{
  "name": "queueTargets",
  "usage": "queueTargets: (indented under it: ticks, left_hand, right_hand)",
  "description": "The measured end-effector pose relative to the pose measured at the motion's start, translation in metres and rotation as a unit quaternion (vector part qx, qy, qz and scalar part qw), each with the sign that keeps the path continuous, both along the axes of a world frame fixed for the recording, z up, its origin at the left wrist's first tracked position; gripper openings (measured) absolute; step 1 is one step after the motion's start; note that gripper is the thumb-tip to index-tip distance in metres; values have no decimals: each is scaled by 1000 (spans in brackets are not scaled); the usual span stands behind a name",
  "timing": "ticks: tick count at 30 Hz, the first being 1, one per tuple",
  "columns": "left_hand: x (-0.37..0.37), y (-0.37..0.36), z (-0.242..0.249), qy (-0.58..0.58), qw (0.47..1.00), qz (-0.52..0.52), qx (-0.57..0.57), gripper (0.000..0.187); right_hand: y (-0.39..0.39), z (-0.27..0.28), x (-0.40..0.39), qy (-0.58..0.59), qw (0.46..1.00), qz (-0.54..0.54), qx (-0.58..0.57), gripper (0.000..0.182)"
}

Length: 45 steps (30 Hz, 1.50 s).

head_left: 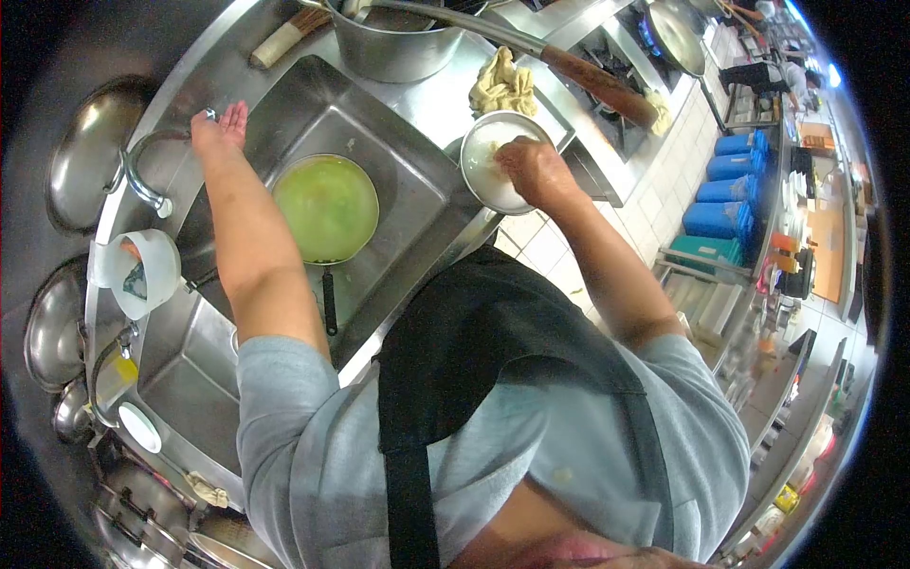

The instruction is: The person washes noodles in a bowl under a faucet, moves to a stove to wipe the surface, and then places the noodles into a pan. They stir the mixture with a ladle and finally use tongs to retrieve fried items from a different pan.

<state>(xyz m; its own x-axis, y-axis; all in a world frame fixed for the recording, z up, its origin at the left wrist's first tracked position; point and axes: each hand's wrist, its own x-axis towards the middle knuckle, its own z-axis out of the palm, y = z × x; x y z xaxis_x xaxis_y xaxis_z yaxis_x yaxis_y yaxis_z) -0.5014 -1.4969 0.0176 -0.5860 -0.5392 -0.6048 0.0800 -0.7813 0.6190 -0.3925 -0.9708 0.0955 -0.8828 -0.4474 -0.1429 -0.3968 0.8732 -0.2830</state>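
Note:
My left hand [221, 128] reaches across the sink [417, 175], beside the base of a curved chrome faucet [142, 175]. Its fingers are stretched out and nothing shows in them. At the right corner of the sink, my right hand [537, 173] has its fingers curled down inside a pale round bowl [482, 171]. Whitish stuff shows by the fingertips; whatever they pinch is hidden. In the sink lies a frying pan [327, 211] full of greenish liquid, its black handle [330, 303] pointing toward me.
A crumpled yellowish cloth [502, 83] lies behind the bowl. Farther back stand a large pot [396, 52] and a long wooden-handled tool [597, 87]. A whisk brush [289, 36] rests at the back left, a white plastic container [142, 273] at left. A person [782, 76] stands far right.

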Motion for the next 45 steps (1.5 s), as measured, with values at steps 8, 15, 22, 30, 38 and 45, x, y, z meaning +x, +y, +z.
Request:
queueTargets:
  ticks: [8,15,22,30,38,45]
  left_hand:
    - [45,-9,-43,63,995,-78,-10,49]
    - [172,24,-75,53,997,-30,47,10]
    - [229,67,4,50,969,-126,-206,33]
    - [294,81,-16,-67,981,1,-180,36]
    - [265,57,-22,-201,778,-88,-589,48]
    - [143,-50,-28,-267,511,-126,-807,67]
  right_hand:
    - [-8,32,0,-110,989,-22,96,30]
    - [-46,93,-11,-109,991,31,-73,31]
    - [-237,49,-29,-282,875,249,-304,30]
    - [-409,23,-20,-519,754,143,-377,27]
    - [-450,21,-12,-296,910,122,-263,40]
    - [-442,19,-24,-452,810,216,-304,24]
